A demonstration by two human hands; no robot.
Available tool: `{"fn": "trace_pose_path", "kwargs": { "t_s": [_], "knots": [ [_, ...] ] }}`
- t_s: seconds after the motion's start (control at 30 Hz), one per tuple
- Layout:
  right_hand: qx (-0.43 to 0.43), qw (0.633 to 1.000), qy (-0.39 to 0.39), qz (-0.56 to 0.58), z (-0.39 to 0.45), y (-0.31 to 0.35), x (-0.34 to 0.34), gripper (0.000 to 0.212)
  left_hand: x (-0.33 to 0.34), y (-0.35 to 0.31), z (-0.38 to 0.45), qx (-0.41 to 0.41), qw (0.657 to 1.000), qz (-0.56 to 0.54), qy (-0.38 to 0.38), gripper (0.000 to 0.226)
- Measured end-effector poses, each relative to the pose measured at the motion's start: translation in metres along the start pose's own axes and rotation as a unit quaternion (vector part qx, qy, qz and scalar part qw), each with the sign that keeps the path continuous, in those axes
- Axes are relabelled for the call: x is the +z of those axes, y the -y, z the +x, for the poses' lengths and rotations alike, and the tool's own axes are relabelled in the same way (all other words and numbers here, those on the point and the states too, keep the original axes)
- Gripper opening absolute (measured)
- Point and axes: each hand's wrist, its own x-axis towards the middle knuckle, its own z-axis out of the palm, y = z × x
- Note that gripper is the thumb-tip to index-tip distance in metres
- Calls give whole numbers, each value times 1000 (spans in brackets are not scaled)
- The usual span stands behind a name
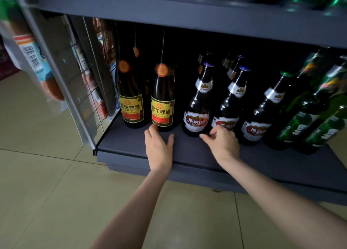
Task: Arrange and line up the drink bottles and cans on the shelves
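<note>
Neither grip holds anything: left hand point(159, 145) touches a yellow-label bottle point(162, 100), right hand point(222, 142) reaches a red-label bottle point(226, 102); front row on the bottom shelf point(131, 145) looks nearly lined up.

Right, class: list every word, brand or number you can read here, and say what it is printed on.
"雪花啤酒" on the yellow labels of both tall dark bottles.
"燕京U8" on the red-and-white label of a brown bottle.
Green bottles' labels: too blurred.
Barcode on the hanging packet: digits unreadable.
</note>
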Motion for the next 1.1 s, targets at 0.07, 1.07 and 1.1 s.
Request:
{"fn": "trace_pose_path", "kwargs": {
  "t_s": [0.07, 1.07, 1.1],
  "knots": [
    [22, 1000, -19, 6, -2, -21, -11, 33, 9, -5, -20, 51, 998, 9, 20, 47],
    [118, 964, -112, 210, 8, -10, 4, 69, 64, -36, -2, -52, 995, 30, 83, 75],
    [117, 965, -111, 205, 8, -10, 4, 69, 64, -36, -1, -54, 994, 33, 84, 75]
  ]
}}
